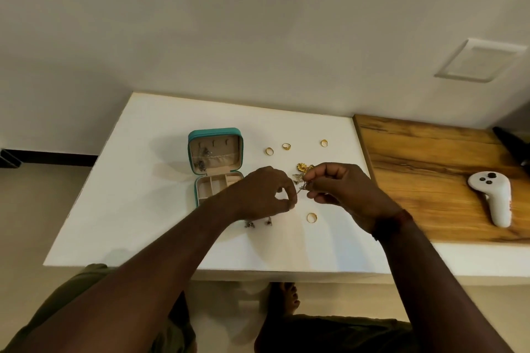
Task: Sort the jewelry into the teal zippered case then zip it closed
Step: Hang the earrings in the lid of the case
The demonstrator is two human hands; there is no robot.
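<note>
Likely a home: bare foot [284, 299] under white table [143, 209].

Thin silver jewelry piece [300, 188], pinched between left hand [263, 192] and right hand [338, 186]: too small to tell its type, both ends hidden in the fingertips. Left hand covers the near right corner of the open teal zippered case [213, 131]. Dark silver items [202, 165] in the case lid: too small to identify. Small dark silver pieces [252, 224] on the white counter [143, 180]: partly under the left wrist, count unclear. Gold flower-shaped cluster [301, 167]: partly behind the right fingers. White handheld controller [487, 195]: blurred. Black object [512, 149]: cut off by the right edge, unidentifiable. Both forearms run off the bottom edge.
</note>
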